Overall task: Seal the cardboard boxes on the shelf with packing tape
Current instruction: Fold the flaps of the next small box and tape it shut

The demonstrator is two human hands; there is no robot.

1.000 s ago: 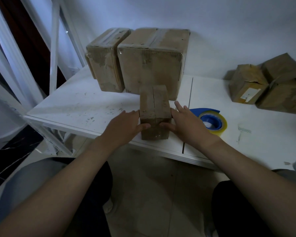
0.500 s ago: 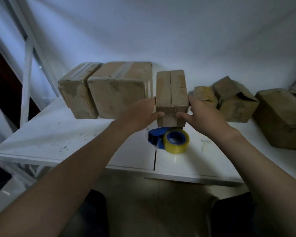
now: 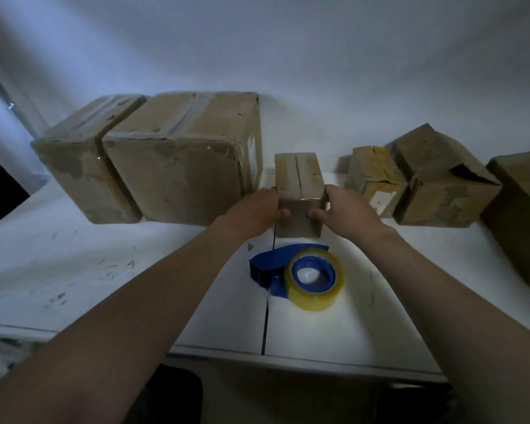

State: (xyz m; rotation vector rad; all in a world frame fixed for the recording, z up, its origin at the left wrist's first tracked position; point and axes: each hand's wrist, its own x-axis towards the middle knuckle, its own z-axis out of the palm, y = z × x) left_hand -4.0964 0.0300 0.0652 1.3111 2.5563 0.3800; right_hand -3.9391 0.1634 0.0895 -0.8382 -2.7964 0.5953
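Left hand [image 3: 255,210] and right hand [image 3: 341,213] grip small cardboard box [image 3: 299,178] from both sides, thumbs on near face, fingers curled round sides. Box upright mid-shelf on white shelf [image 3: 98,270], flaps closed, centre seam visible. Blue tape dispenser [image 3: 264,265] with yellowish tape roll [image 3: 313,302] just near of box. Large taped boxes [image 3: 181,172] left; crumpled boxes [image 3: 441,186] right.

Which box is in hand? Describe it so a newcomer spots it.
On the white shelf, look between the big taped boxes at left and the crumpled boxes at right. The small box stands there, behind the yellow tape roll. Only it is gripped by the left hand and right hand, a dark seam splitting its top.
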